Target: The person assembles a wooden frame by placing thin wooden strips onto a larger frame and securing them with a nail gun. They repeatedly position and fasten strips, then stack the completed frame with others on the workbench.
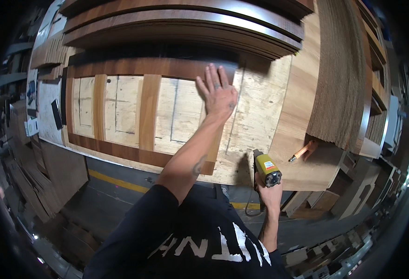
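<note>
Smooth wooden frame [149, 104], scuffed plywood tabletop [258, 107]

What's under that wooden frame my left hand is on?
A pale, line-marked worktop shows through openings in the wooden frame; anything directly beneath its wood is covered.

**Frame [150, 100] lies before board stack [181, 28] on desk [253, 111]**

The left hand [219, 97] is on the frame's right end. Farther right: the right hand [268, 193] with a nail gun [266, 166], then a handled tool [302, 151], then a panel stack [337, 74].
</note>
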Demonstrator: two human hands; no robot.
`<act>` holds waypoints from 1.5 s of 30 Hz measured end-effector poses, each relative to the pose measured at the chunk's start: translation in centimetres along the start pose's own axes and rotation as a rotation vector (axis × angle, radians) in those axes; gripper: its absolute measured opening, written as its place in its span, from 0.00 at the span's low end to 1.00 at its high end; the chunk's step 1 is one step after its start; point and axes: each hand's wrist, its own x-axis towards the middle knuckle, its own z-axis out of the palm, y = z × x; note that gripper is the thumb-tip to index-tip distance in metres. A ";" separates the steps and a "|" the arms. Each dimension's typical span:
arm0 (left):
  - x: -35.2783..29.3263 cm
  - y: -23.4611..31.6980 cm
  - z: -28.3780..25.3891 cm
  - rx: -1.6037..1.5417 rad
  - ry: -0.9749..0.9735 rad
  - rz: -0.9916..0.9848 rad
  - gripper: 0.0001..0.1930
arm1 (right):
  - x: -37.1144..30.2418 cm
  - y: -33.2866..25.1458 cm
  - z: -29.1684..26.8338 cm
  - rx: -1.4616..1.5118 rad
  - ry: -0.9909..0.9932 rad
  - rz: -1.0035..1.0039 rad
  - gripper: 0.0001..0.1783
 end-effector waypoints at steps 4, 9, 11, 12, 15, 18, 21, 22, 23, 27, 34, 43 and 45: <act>0.9 -2.6 -1.7 -0.297 0.097 0.085 0.44 | 0.1 -3.4 2.5 0.060 -0.025 0.005 0.19; -1.8 -15.3 -6.6 -0.104 0.071 -0.095 0.43 | 2.7 -13.8 8.7 -0.056 -0.151 -0.104 0.18; -2.7 -20.6 -5.4 -0.001 0.064 -0.203 0.47 | 4.6 -17.6 11.7 -0.105 -0.262 -0.211 0.15; -2.8 -21.5 -7.3 0.013 0.024 -0.173 0.48 | 5.4 -20.2 13.2 -0.202 -0.263 -0.309 0.15; -2.0 -22.2 -7.4 0.042 0.061 -0.121 0.46 | 7.7 -25.5 17.5 -0.262 -0.296 -0.403 0.18; -2.6 -22.1 -7.1 -0.076 0.102 -0.134 0.43 | 9.4 -28.9 19.7 -0.331 -0.325 -0.465 0.18; -2.4 -22.5 -7.0 -0.157 0.056 -0.135 0.43 | 10.6 -30.7 21.0 -0.436 -0.327 -0.492 0.19; -2.3 -22.4 -6.9 -0.150 0.024 -0.136 0.43 | 11.0 -30.8 21.3 -0.456 -0.327 -0.501 0.19; -2.4 -22.5 -7.0 -0.139 -0.007 -0.138 0.43 | 11.3 -30.9 21.5 -0.444 -0.339 -0.483 0.20; -2.3 -22.7 -7.1 -0.074 -0.056 -0.126 0.42 | 12.0 -31.0 21.9 -0.485 -0.367 -0.440 0.19; -2.2 -22.7 -7.4 -0.063 -0.045 -0.127 0.42 | 12.6 -30.2 22.0 -0.608 -0.363 -0.540 0.18; -2.2 -22.7 -6.8 -0.025 0.009 -0.123 0.40 | 12.0 -30.9 22.5 -0.568 -0.366 -0.526 0.19; -2.3 -22.7 -6.5 -0.025 0.025 -0.126 0.40 | 11.8 -31.3 22.6 -0.637 -0.365 -0.519 0.21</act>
